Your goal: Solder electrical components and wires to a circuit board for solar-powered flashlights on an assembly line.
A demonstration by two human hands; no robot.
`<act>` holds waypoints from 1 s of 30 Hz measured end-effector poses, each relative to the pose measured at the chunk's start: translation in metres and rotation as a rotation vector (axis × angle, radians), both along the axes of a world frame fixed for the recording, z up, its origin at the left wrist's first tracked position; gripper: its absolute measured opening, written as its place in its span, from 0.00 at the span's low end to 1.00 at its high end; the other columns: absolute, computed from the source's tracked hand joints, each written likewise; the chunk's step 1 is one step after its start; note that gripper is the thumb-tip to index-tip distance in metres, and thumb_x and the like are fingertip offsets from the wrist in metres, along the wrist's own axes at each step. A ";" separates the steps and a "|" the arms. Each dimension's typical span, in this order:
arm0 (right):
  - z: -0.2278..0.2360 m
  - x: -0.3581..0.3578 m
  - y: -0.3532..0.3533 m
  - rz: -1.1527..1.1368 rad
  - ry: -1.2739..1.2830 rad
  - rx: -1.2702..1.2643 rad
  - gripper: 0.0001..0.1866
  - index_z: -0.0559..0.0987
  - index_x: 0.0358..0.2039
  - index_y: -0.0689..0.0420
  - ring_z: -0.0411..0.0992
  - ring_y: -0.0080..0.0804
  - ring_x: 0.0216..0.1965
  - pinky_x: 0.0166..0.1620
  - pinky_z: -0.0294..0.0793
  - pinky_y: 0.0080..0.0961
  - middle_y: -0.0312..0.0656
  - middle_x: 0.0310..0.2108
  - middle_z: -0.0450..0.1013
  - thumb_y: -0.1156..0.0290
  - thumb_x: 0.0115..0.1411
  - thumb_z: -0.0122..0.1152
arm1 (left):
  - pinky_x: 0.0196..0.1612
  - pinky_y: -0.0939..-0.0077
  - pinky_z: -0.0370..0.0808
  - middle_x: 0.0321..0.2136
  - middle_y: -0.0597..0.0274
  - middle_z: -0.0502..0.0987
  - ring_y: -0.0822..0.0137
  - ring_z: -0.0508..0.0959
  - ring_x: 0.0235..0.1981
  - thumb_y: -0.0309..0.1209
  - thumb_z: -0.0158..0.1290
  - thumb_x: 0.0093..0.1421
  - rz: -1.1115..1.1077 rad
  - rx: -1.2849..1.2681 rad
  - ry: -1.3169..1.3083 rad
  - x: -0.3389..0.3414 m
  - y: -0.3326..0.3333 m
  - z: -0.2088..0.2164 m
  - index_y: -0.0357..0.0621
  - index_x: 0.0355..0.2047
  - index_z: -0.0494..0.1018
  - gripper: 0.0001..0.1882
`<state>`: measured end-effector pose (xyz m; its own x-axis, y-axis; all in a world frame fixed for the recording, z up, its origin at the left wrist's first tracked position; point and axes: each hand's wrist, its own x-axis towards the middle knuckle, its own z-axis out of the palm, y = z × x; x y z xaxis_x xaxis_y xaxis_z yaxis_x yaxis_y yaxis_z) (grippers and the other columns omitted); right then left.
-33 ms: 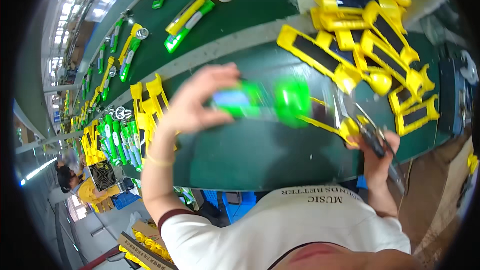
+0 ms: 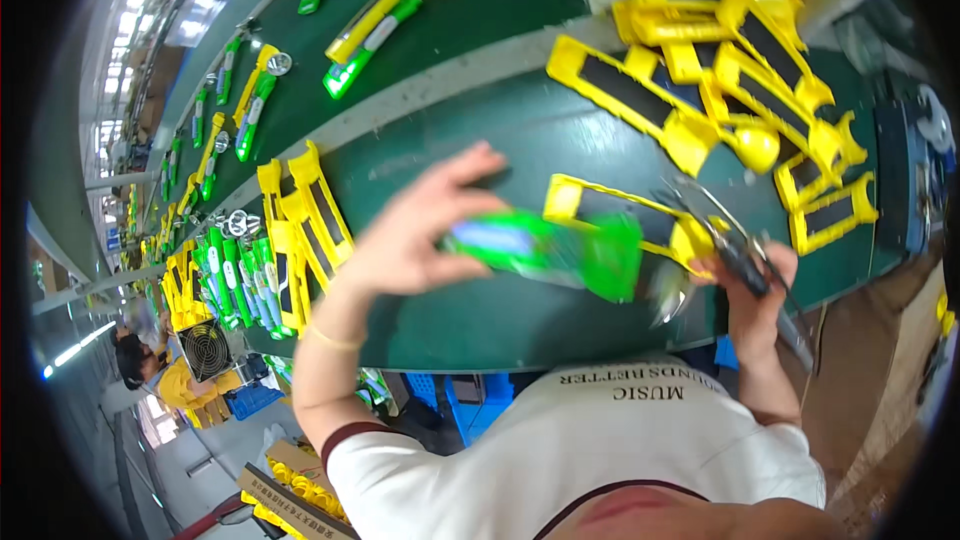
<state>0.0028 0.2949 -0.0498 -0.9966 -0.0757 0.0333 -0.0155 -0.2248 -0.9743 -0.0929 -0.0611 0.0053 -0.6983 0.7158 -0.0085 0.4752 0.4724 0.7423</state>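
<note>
Left hand (image 2: 415, 230) grips green part (image 2: 550, 250); right hand (image 2: 755, 290) just beside it.

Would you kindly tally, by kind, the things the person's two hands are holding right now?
Green plastic piece, in the left hand: 1
Dark-handled metal tool, in the right hand: 1
Total: 2

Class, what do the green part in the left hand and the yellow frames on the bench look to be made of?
Green part: probably moulded plastic, glossy, with bright highlights, though blurred. Yellow frames: likely plastic too, smooth uniform colour, with matte black inset panels.
</note>
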 end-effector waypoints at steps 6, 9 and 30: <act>0.003 -0.009 -0.016 0.086 0.038 0.038 0.33 0.56 0.45 0.59 0.68 0.31 0.37 0.41 0.67 0.25 0.47 0.38 0.68 0.40 0.57 0.46 | 0.60 0.47 0.50 0.53 0.58 0.66 0.48 0.56 0.60 0.34 0.62 0.43 0.111 -0.104 0.275 0.078 0.036 -0.022 0.47 0.47 0.69 0.28; -0.008 0.001 -0.011 -0.116 0.109 -0.077 0.30 0.60 0.43 0.58 0.65 0.25 0.33 0.37 0.64 0.21 0.40 0.35 0.65 0.42 0.57 0.49 | 0.61 0.50 0.50 0.52 0.56 0.67 0.48 0.57 0.60 0.31 0.61 0.45 0.256 -0.144 0.324 0.091 0.028 -0.023 0.45 0.52 0.64 0.32; -0.016 0.042 -0.005 -0.351 0.360 0.023 0.20 0.58 0.37 0.56 0.61 0.23 0.24 0.28 0.63 0.19 0.39 0.27 0.60 0.60 0.56 0.58 | 0.54 0.58 0.63 0.47 0.51 0.68 0.49 0.65 0.53 0.35 0.63 0.43 0.400 -0.047 0.464 0.093 0.032 -0.038 0.39 0.51 0.64 0.34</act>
